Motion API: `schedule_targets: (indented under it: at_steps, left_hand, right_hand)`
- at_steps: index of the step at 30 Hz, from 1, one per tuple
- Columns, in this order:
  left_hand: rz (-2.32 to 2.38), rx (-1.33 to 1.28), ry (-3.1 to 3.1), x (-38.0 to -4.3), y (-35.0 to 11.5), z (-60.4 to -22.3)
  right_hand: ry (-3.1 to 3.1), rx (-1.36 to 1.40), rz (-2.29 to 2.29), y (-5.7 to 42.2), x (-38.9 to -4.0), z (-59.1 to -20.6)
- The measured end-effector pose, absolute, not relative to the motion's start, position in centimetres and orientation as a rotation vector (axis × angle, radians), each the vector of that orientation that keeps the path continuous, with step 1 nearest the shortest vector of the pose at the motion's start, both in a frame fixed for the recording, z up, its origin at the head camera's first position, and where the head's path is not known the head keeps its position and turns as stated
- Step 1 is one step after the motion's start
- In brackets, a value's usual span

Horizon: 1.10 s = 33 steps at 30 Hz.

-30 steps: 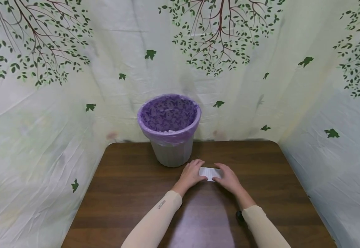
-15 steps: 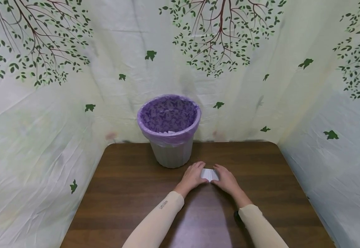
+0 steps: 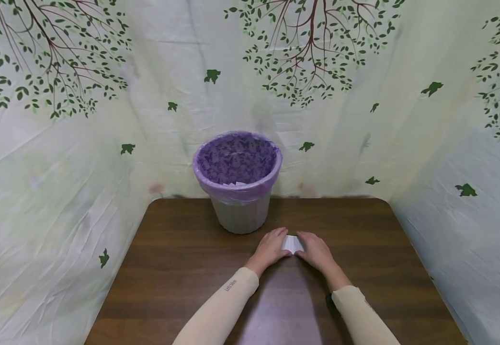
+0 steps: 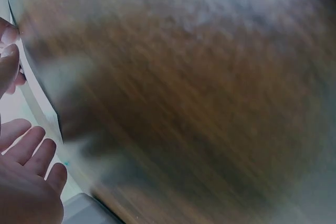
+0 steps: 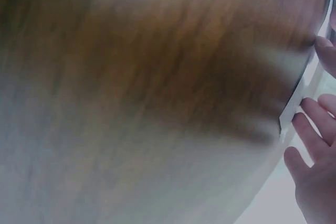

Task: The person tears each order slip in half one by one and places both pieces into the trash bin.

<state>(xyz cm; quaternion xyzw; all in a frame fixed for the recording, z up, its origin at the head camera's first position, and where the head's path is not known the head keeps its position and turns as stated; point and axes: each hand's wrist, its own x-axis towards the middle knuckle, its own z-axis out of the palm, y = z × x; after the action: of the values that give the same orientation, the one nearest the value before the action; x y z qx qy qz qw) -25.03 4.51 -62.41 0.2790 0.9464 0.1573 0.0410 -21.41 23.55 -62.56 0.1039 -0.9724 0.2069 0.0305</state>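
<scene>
A small white piece of paper point(image 3: 293, 245) with faint lines lies at table height between my two hands. My left hand point(image 3: 270, 248) holds its left end, thumb on the near side and fingers on the far side. Around its right end my right hand point(image 3: 316, 250) holds in the same way. In the left wrist view the paper point(image 4: 41, 95) shows as a thin white strip beside the fingers point(image 4: 39, 156). The right wrist view likewise has the paper's edge point(image 5: 294, 106) close to the fingers point(image 5: 312, 129). The hands cover both ends of the paper.
Behind and left of my hands stands a waste bin point(image 3: 240, 218) with a purple liner point(image 3: 237, 191). Some white scraps point(image 3: 234, 183) show inside it. The brown wooden table point(image 3: 181, 268) ends at a leaf-patterned curtain point(image 3: 327, 172) behind and at the sides.
My hands have drawn closer together, so less of the paper shows between them. In the last half second they have barely moved. The bin stands still.
</scene>
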Motion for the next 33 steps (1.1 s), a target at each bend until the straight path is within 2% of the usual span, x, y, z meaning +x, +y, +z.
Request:
schedule_targets:
  at_steps: [33]
  left_hand:
    - [0.413,0.894,2.934,-23.6,5.6,-61.7]
  right_hand:
    - [-2.888,0.306,0.707,22.5,-20.6,-63.1]
